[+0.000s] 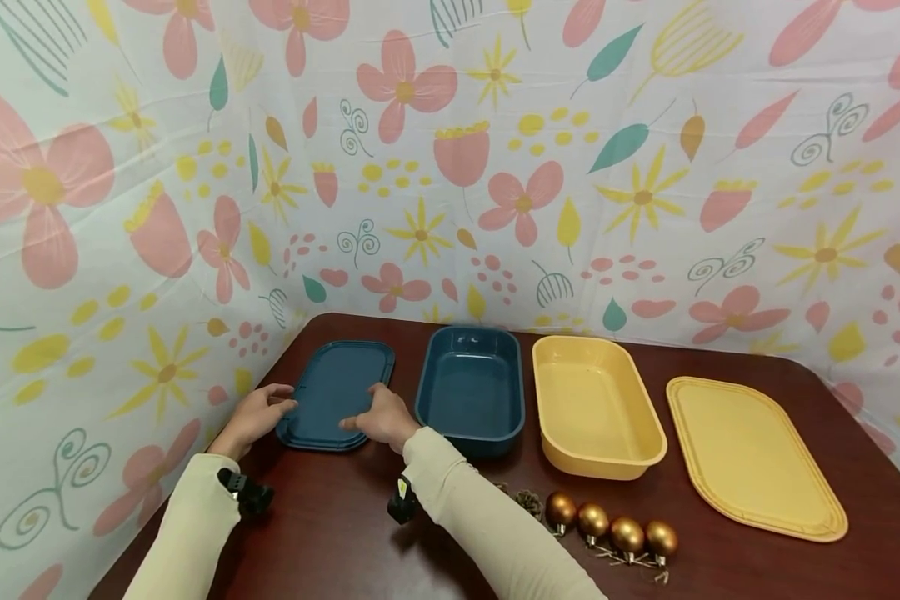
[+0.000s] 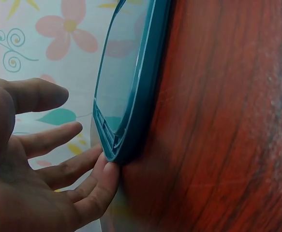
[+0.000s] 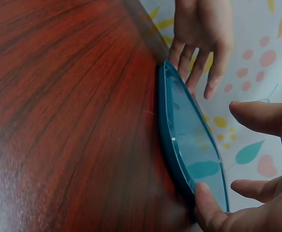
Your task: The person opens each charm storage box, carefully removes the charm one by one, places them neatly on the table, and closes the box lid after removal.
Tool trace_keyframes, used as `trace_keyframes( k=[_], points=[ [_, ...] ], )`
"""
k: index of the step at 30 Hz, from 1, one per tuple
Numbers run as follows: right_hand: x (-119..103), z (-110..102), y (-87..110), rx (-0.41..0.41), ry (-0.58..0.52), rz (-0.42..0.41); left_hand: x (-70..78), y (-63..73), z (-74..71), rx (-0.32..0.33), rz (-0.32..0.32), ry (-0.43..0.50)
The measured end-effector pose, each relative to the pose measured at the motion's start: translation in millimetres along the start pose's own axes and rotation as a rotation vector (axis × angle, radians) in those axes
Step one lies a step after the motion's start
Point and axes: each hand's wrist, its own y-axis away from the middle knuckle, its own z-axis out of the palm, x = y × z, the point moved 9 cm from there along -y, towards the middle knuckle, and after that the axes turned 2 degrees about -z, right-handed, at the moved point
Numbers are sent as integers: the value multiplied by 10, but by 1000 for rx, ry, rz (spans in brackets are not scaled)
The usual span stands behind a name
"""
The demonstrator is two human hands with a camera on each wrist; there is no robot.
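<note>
A dark blue lid (image 1: 337, 392) lies flat at the table's left side. My left hand (image 1: 258, 414) is at its left edge; in the left wrist view the lower fingertips (image 2: 111, 169) touch the lid's rim, while thumb and index finger stay apart from it. My right hand (image 1: 384, 417) is over the lid's right edge, fingers spread and loosely bent. In the right wrist view one fingertip (image 3: 204, 193) touches the rim. Neither hand grips the lid. A matching blue box (image 1: 471, 375) stands just right of my right hand.
Right of the blue box are a yellow box (image 1: 592, 400) and a yellow lid (image 1: 757, 454). Several gold ball ornaments (image 1: 592, 523) and a pinecone (image 1: 528, 502) lie in front, partly behind my right sleeve. A flower-patterned cloth (image 1: 450, 167) hangs behind the table (image 1: 322, 525).
</note>
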Motion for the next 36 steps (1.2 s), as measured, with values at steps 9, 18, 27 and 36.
trace_keyframes(
  k=[9, 18, 27, 36],
  points=[
    [-20, 43, 11, 24, 44, -21, -89, -25, -2, 33, -3, 86],
    [-56, 27, 15, 72, 74, -40, -88, -15, -41, 40, 23, 165],
    [-145, -5, 32, 104, 82, -109, -56, 75, -174, 63, 41, 228],
    [-226, -140, 100, 161, 119, -230, -40, 140, -244, 121, 41, 285]
  ],
)
